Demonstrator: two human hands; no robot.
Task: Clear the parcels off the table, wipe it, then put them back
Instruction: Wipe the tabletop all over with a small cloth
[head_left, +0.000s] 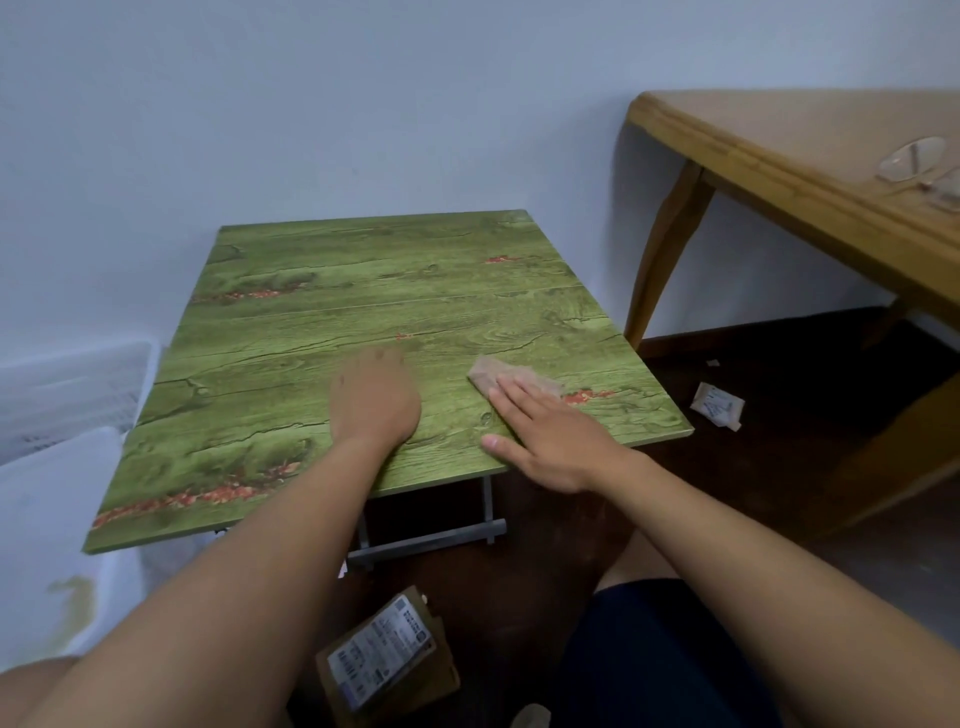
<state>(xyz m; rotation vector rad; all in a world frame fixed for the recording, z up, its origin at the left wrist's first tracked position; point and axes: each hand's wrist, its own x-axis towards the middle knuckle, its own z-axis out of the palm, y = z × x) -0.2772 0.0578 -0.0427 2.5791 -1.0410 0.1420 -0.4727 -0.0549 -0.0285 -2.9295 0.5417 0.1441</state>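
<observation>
- Our brown parcel (387, 657) lies on the dark floor below the desk's near edge, label up, between our knees. A second, small white packet (718, 406) lies on the floor off the desk's right edge. We judge either could be stepped on or kicked under the desk as we shift to reach further.
- The green desk (322, 332) carries no parcels now, so we take the wiping as under way. Its far half and left corners lie well beyond both hands, and the risk is that we put the parcels back with those parts missed.
- The cloth (514, 376) is small and lies near the right edge toward the near right corner. Our right hand (545, 441) presses flat on it, fingers straight, gripping nothing. With only fingertips on its near part, a fast stroke could slide off it or push it over the right edge.
- Our left hand (376, 400) rests on the desk near the middle of the near half; its fingers are hidden, so we cannot tell whether they are flat or curled. It seems to brace the top.
- The desk stands on a thin grey folding frame (431, 540). Leaning hard near the near edge could tip or shift it.
- The taller wooden table (810, 166) stands just to the right; a wide sweep might knock our elbow on its leg.
</observation>
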